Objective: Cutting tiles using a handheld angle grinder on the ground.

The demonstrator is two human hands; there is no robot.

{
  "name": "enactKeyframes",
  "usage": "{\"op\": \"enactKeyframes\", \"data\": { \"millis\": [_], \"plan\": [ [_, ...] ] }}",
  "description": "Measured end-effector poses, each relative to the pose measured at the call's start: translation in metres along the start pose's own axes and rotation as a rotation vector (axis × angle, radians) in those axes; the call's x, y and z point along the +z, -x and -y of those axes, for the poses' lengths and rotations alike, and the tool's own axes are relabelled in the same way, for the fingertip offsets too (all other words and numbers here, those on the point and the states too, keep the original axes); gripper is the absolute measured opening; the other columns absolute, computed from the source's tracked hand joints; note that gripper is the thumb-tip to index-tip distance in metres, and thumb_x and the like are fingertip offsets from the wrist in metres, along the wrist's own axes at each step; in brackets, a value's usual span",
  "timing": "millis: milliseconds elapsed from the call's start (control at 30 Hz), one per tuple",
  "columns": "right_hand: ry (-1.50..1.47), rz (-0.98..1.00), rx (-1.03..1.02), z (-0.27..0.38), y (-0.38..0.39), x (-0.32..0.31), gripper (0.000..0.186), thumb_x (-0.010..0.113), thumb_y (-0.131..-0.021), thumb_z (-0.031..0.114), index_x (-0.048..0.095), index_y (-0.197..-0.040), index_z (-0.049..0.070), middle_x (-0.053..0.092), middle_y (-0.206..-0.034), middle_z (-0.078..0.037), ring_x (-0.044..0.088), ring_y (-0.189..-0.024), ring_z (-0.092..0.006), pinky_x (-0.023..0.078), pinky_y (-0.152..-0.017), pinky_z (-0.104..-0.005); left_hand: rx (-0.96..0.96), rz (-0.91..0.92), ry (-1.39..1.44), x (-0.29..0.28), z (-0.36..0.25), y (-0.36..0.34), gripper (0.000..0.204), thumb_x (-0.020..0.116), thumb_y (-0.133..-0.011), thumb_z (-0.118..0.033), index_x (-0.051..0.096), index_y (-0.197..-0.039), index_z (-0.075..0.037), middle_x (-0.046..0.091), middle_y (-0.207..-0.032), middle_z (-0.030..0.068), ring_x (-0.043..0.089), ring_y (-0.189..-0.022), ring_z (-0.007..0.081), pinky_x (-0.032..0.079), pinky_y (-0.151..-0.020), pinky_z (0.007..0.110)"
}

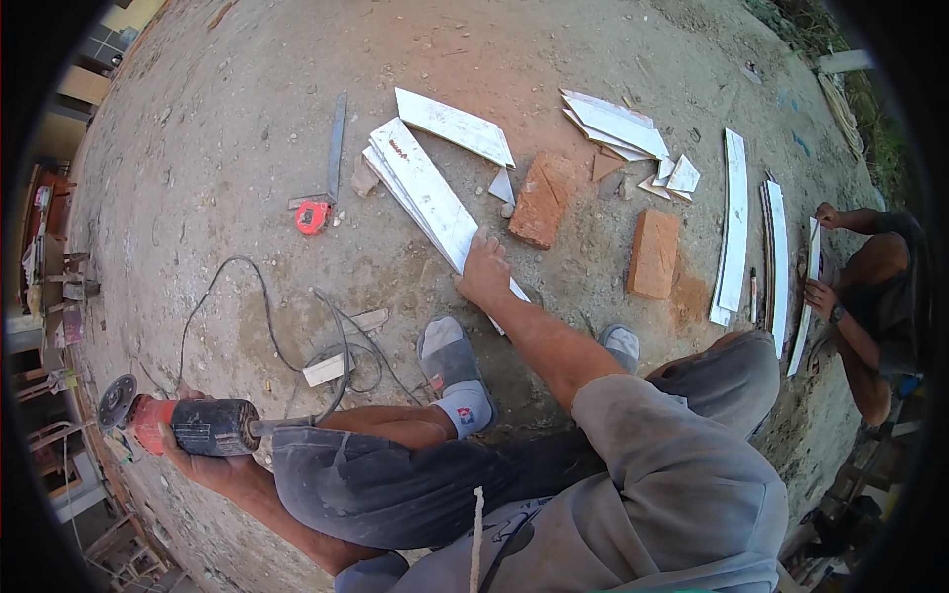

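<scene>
My left hand (pixel 210 472) is closed around a red and black angle grinder (pixel 213 427), held out to the left with its disc (pixel 118 401) facing away from me. In front of me, my right hand (pixel 484 269) grips the near part of a stack of long white tile strips (pixel 423 183) lying slanted on the ground. Its fingers close over the strip's right edge; the thumb is hidden. Another white tile strip (pixel 455 127) with angled ends lies just beyond the stack. Beside the strips rests a reddish brick (pixel 544 198).
A second brick (pixel 653 254) and more cut white pieces (pixel 618 127) lie to the right. A metal square (pixel 337 148) and red tape measure (pixel 312 216) are at left. The grinder's cord (pixel 259 282) loops near my feet. At far right, another person (pixel 875 287) holds a white strip (pixel 807 296).
</scene>
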State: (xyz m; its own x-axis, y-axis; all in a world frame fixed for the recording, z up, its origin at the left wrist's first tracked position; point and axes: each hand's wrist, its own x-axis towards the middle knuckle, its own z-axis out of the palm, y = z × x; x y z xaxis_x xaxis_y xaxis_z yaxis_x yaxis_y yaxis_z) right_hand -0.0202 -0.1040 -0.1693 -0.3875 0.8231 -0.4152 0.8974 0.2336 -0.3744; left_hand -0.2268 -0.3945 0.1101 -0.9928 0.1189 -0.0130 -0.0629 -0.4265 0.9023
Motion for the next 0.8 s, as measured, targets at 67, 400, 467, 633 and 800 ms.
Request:
{"op": "enactKeyframes", "data": {
  "millis": [67, 400, 467, 633, 800],
  "plan": [
    [0.002, -0.003, -0.012, -0.004, -0.003, 0.004, 0.109, 0.082, -0.070, 0.032, 0.016, -0.147, -0.007, 0.045, -0.127, -0.022, 0.047, -0.120, -0.0357, 0.048, -0.095, -0.0471, -0.045, 0.125, 0.018, -0.002, 0.003, -0.003, 0.050, 0.060, -0.091, -0.035, 0.057, -0.112, 0.010, 0.065, -0.098, 0.0218, 0.067, -0.086, 0.0269, 0.057, -0.072, 0.036],
    [0.053, 0.058, -0.166, 0.003, 0.034, 0.018, 0.102, 0.079, -0.071, 0.026, 0.019, -0.145, -0.010, 0.046, -0.124, -0.023, 0.050, -0.116, -0.0362, 0.045, -0.096, -0.0477, -0.088, 0.042, -0.087, -0.011, 0.007, -0.012, 0.053, 0.057, -0.093, -0.040, 0.058, -0.112, 0.009, 0.065, -0.097, 0.0197, 0.065, -0.084, 0.0256, 0.056, -0.070, 0.036],
    [0.027, 0.030, -0.193, 0.001, 0.042, 0.020, 0.101, 0.079, -0.071, 0.026, 0.021, -0.145, -0.010, 0.047, -0.122, -0.023, 0.050, -0.116, -0.0365, 0.045, -0.096, -0.0466, -0.132, 0.170, -0.064, -0.015, 0.005, -0.015, 0.052, 0.058, -0.092, -0.039, 0.058, -0.112, 0.009, 0.065, -0.098, 0.0199, 0.065, -0.086, 0.0263, 0.056, -0.072, 0.036],
    [0.068, 0.075, -0.243, 0.004, 0.043, 0.018, 0.096, 0.078, -0.073, 0.028, 0.024, -0.143, -0.009, 0.050, -0.118, -0.022, 0.053, -0.113, -0.0356, 0.049, -0.090, -0.0474, -0.109, 0.034, -0.034, -0.017, 0.005, -0.016, 0.050, 0.061, -0.091, -0.036, 0.059, -0.111, 0.009, 0.066, -0.099, 0.0206, 0.066, -0.090, 0.0273, 0.056, -0.075, 0.036],
    [0.034, 0.025, -0.248, 0.003, 0.037, 0.016, 0.081, 0.075, -0.073, 0.025, 0.035, -0.134, -0.010, 0.052, -0.118, -0.022, 0.056, -0.111, -0.0352, 0.051, -0.088, -0.0468, -0.062, 0.065, -0.025, -0.009, 0.009, -0.014, 0.046, 0.060, -0.091, -0.035, 0.059, -0.108, 0.008, 0.065, -0.098, 0.0200, 0.065, -0.088, 0.0275, 0.056, -0.075, 0.038]
  ]
}}
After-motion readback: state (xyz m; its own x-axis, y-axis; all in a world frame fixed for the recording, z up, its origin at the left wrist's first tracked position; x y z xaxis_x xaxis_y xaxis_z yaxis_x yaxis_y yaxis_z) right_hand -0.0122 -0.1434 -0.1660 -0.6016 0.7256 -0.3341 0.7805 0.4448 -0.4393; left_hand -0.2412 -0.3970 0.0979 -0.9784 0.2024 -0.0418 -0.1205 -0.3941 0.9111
